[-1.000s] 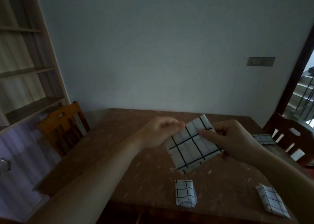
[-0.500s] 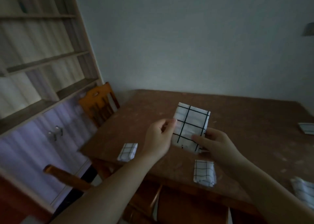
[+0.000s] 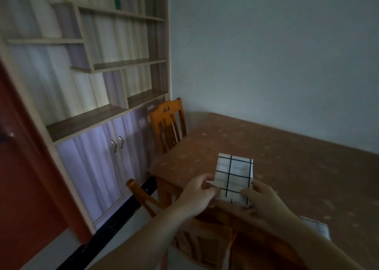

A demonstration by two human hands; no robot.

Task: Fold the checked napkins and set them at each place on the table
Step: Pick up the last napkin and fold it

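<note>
The room is dim and bluish, with soft light on the pale purple cabinet doors (image 3: 92,167); the wooden wall shelves (image 3: 114,64) bend at the edge, and everything looks slightly blurred

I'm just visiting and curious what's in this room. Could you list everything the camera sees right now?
held napkin: 1, white with black checks, folded, held above the table's near-left corner
second napkin: 1, white checked, on the table's near edge, partly hidden by the right forearm
table: 1, brown with pale flecks, right half of view
chairs: 2, orange wood; one at the table's left side, one at its near side below the hands
shelf unit: 1, pale wood, left wall
cabinet doors: 2, lilac, metal handles, under the shelves
wall: grey-white, behind the table
left hand: pinches the napkin's left edge
right hand: pinches its lower right corner
</note>
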